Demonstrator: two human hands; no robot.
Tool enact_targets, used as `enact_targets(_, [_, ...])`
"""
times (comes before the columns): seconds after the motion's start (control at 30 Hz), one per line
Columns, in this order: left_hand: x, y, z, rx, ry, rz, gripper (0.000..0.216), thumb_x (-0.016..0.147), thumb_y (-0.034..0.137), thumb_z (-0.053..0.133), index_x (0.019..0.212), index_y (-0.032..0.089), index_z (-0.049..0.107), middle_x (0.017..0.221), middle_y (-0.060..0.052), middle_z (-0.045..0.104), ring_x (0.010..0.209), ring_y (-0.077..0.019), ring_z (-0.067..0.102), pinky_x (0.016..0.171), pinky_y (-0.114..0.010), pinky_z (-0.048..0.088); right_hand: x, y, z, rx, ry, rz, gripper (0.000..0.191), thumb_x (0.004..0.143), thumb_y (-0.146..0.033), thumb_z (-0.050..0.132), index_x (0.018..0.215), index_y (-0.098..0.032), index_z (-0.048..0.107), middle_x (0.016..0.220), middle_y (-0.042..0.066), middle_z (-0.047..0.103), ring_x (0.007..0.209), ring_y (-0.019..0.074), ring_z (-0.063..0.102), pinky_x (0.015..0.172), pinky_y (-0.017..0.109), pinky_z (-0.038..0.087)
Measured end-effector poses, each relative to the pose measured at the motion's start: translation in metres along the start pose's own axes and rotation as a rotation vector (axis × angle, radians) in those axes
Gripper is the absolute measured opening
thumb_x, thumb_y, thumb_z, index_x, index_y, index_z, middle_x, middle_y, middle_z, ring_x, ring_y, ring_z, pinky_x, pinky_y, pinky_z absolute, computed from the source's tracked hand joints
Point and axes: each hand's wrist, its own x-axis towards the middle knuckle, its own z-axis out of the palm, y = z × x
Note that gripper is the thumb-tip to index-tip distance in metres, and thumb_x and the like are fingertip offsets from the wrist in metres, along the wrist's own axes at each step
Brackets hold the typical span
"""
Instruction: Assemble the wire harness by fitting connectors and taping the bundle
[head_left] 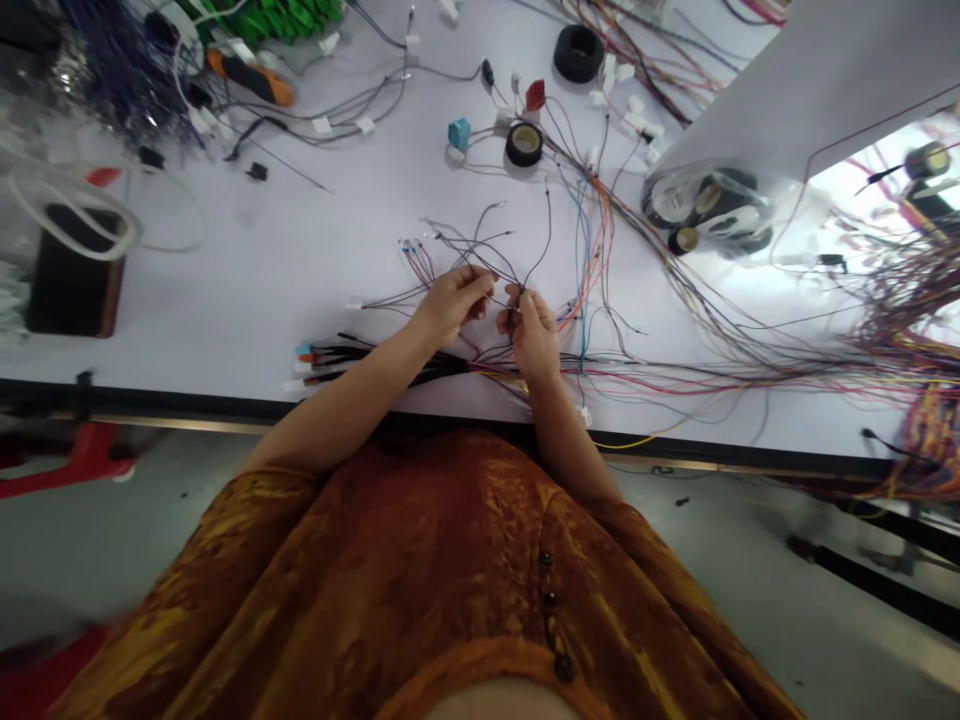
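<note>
Both my hands are over the white table, close to its front edge. My right hand (534,325) is closed around a small bunch of dark wires (517,284), whose loose ends fan out away from me. Thumb and fingers of my left hand (459,300) are pinched together on a thin wire that runs toward the right hand. Under my forearms lies a wire harness (450,367) with black-sleeved branches at its left and long coloured wires at its right. Short red wires (420,262) with metal terminals lie just beyond my left hand.
Rolls of black tape (523,145) and a blue connector (459,133) lie farther back. An orange-and-black tool (251,77) is at the upper left, a phone (77,270) at the far left. A plastic bag of tape rolls (709,208) and more wire bundles (911,290) occupy the right.
</note>
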Motion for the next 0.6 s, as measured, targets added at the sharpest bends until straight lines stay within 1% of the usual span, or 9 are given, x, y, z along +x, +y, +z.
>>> enact_targets(0.07, [0.000, 0.000, -0.001, 0.053, 0.005, 0.038, 0.022, 0.093, 0.030, 0.070, 0.079, 0.014, 0.066, 0.068, 0.001, 0.065, 0.052, -0.0052, 0.057, 0.051, -0.018, 0.044, 0.001, 0.001, -0.001, 0.004, 0.001, 0.009, 0.030, 0.091, -0.053, 0.060, 0.095, -0.023, 0.058, 0.073, -0.004, 0.050, 0.063, 0.0083, 0.055, 0.057, 0.022, 0.044])
enact_targets(0.13, [0.000, -0.001, -0.004, 0.079, 0.006, 0.041, 0.030, 0.095, 0.040, 0.067, 0.083, 0.013, 0.068, 0.072, -0.002, 0.069, 0.056, -0.0069, 0.062, 0.055, -0.019, 0.048, 0.001, 0.000, -0.001, -0.003, 0.009, 0.037, 0.030, 0.091, -0.053, 0.061, 0.089, -0.024, 0.053, 0.067, -0.005, 0.047, 0.063, 0.0089, 0.056, 0.057, 0.021, 0.044])
enact_targets(0.2, [0.001, -0.001, -0.006, 0.067, 0.009, 0.026, 0.033, 0.095, 0.044, 0.066, 0.085, 0.012, 0.069, 0.074, -0.004, 0.072, 0.059, -0.0085, 0.065, 0.060, -0.020, 0.053, 0.002, -0.001, -0.002, 0.002, 0.002, 0.054, 0.031, 0.091, -0.053, 0.061, 0.085, -0.024, 0.049, 0.065, -0.006, 0.045, 0.062, 0.0091, 0.057, 0.055, 0.021, 0.043])
enact_targets(0.3, [0.004, -0.002, -0.008, 0.027, 0.029, 0.016, 0.033, 0.095, 0.045, 0.066, 0.086, 0.013, 0.069, 0.077, -0.005, 0.074, 0.066, -0.0103, 0.070, 0.068, -0.023, 0.057, 0.002, -0.002, -0.003, 0.033, -0.022, 0.058, 0.027, 0.091, -0.049, 0.061, 0.087, -0.024, 0.051, 0.065, -0.006, 0.047, 0.064, 0.0089, 0.059, 0.057, 0.020, 0.045])
enact_targets(0.4, [0.007, -0.001, -0.007, 0.026, 0.031, 0.038, 0.029, 0.096, 0.042, 0.066, 0.088, 0.014, 0.069, 0.081, -0.005, 0.074, 0.070, -0.0109, 0.071, 0.072, -0.023, 0.058, 0.002, -0.002, -0.003, 0.032, -0.043, 0.072, 0.019, 0.088, -0.040, 0.064, 0.092, -0.023, 0.058, 0.073, -0.005, 0.057, 0.070, 0.0081, 0.064, 0.062, 0.019, 0.050])
enact_targets(0.5, [0.010, 0.002, -0.007, 0.066, 0.023, 0.070, 0.026, 0.096, 0.040, 0.066, 0.088, 0.016, 0.069, 0.078, -0.004, 0.073, 0.066, -0.0100, 0.069, 0.067, -0.021, 0.056, 0.002, -0.003, -0.003, -0.029, -0.048, 0.086, 0.018, 0.083, -0.033, 0.069, 0.095, -0.022, 0.061, 0.081, -0.004, 0.063, 0.074, 0.0081, 0.067, 0.066, 0.020, 0.055])
enact_targets(0.6, [0.012, 0.005, -0.009, 0.124, 0.015, 0.099, 0.023, 0.096, 0.038, 0.066, 0.090, 0.016, 0.070, 0.073, -0.002, 0.069, 0.060, -0.0088, 0.065, 0.062, -0.021, 0.054, 0.002, -0.006, -0.006, -0.081, -0.082, 0.112, 0.019, 0.081, -0.029, 0.071, 0.096, -0.021, 0.064, 0.081, -0.003, 0.066, 0.071, 0.0083, 0.067, 0.069, 0.023, 0.058])
